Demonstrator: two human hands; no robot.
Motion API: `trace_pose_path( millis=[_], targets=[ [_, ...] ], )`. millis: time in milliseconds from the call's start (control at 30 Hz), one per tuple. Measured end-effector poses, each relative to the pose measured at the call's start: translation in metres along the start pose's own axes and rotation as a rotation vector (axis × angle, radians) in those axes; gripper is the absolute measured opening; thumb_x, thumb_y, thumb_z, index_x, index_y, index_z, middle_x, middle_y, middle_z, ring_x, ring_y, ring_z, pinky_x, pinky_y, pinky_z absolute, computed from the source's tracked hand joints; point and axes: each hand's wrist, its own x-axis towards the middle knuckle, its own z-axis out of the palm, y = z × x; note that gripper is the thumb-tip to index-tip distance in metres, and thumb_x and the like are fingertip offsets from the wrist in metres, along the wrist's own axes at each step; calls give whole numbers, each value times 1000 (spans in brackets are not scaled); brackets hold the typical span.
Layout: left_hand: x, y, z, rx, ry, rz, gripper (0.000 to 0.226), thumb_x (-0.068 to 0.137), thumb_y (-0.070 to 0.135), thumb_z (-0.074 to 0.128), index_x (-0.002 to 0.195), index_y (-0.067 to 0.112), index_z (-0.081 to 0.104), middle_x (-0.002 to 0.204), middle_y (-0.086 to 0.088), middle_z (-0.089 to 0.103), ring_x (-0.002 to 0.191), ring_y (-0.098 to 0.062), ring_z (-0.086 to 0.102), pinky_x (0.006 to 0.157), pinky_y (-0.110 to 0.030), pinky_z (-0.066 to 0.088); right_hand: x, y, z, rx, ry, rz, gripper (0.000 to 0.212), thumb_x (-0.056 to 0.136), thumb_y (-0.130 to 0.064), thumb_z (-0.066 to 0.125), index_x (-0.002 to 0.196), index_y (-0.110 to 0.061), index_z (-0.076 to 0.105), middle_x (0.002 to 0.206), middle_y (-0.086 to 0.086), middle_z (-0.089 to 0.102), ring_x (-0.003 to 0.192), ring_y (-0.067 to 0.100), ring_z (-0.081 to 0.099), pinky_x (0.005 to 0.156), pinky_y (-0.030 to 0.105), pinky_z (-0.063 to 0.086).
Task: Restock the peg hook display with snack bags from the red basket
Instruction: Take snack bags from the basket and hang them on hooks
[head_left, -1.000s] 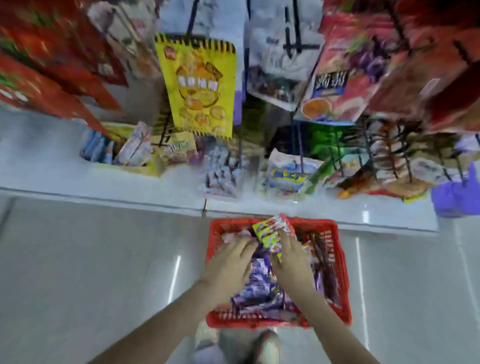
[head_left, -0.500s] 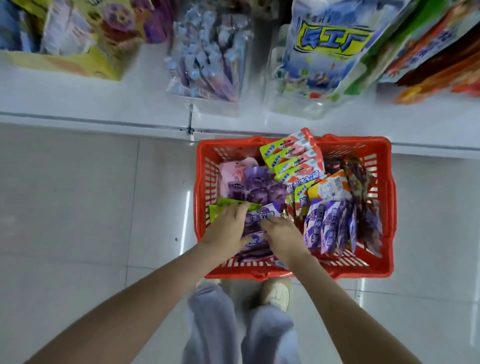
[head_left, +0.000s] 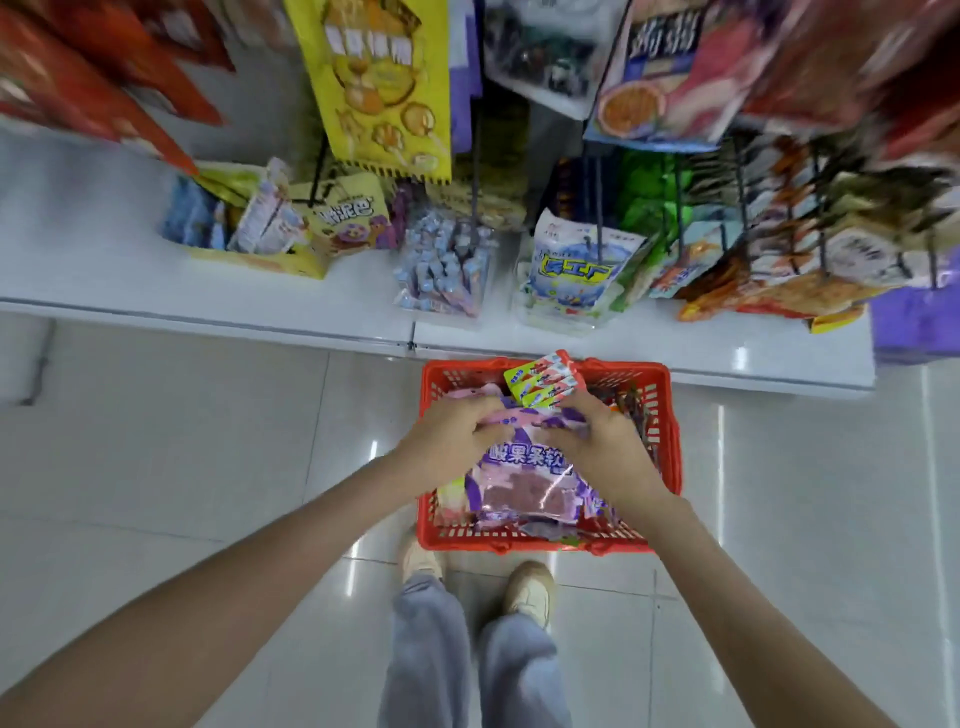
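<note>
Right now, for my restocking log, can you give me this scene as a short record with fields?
left hand: grips the purple snack bag by its top edge
right hand: grips the same edge
purple snack bag: held over the red basket
red basket: on the floor by the white shelf, striped packets inside
peg hooks: bags hang above the shelf

Both arms outstretched, left hand (head_left: 451, 442) and right hand (head_left: 598, 448) close together, fingers curled.

Glossy tiled floor (head_left: 156, 467), beige shoes (head_left: 530, 592), grey trousers (head_left: 426, 649)
</note>
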Motion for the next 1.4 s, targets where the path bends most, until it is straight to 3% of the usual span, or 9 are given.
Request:
trace_pose_path(
  millis=[67, 200, 333, 400, 633, 900, 1100, 1300, 1400],
  targets=[
    [-22, 42, -41, -71, -48, -26, 13, 90, 19, 64, 78, 14, 60, 71, -4, 55, 67, -18, 50, 64, -35, 41, -19, -43, -34, 121, 22, -37, 33, 79, -15, 74, 97, -34, 54, 90, -16, 61, 81, -2, 57, 68, 9, 42],
    [-77, 123, -114, -191, -77, -22, 25, 92, 10, 60, 73, 26, 57, 72, -8, 54, 69, -17, 48, 64, -31, 34, -60, -124, -87, 201, 47, -63, 33, 81, -18, 74, 93, -39, 52, 81, 6, 64, 75, 25, 59, 71, 33, 49],
    [-129, 197, -169, -126, -51, 50, 19, 87, 1, 61, 96, 18, 63, 94, -13, 67, 87, -28, 63, 80, -39, 50, -101, -203, -126, 152, 119, -173, 32, 76, -23, 78, 81, -31, 47, 65, 5, 52, 59, 10, 49, 58, 26, 38],
    [-152, 229, -188, -117, 12, 84, 26, 83, 1, 61, 90, 26, 60, 92, -8, 68, 80, -24, 63, 71, -40, 51, -122, -235, -143, 108, 169, -223, 38, 76, -25, 77, 68, -26, 40, 55, -5, 38, 47, 2, 38, 48, 19, 28],
    [-204, 299, -211, -101, 256, 145, 18, 92, 24, 61, 75, 21, 61, 58, 22, 57, 55, 12, 51, 50, -6, 34, -170, -299, -182, 32, 192, -364, 38, 80, -29, 72, 67, -17, 39, 56, -3, 33, 47, 7, 29, 48, 21, 26],
    [-229, 318, -232, 78, 243, 146, 22, 95, 25, 57, 72, 24, 59, 58, 4, 52, 55, -11, 45, 56, -27, 34, -183, -340, -194, -115, 66, -608, 26, 82, -24, 71, 106, -24, 60, 91, -17, 51, 80, -7, 47, 67, 4, 32],
    [-213, 303, -265, 38, 252, 122, 17, 87, 29, 67, 77, 16, 65, 53, 10, 49, 44, 2, 42, 45, -16, 29, -149, -369, -177, -291, 21, -636, 16, 87, -26, 65, 95, -12, 69, 90, -7, 57, 88, 11, 48, 73, 23, 33],
    [-176, 279, -317, -122, 219, 102, 12, 88, 24, 67, 84, 12, 68, 84, -10, 69, 74, -15, 57, 67, -30, 46, -96, -407, -163, -184, 42, -538, 22, 88, -16, 63, 68, -23, 61, 73, -12, 55, 70, -4, 48, 61, 6, 33],
    [-149, 264, -345, -216, 286, 120, 14, 91, 19, 63, 88, 7, 70, 99, -15, 71, 87, -17, 64, 86, -33, 49, -64, -428, -156, -46, 109, -477, 22, 89, -16, 62, 69, -24, 65, 74, -13, 61, 73, 4, 56, 65, 14, 40]
  ],
)
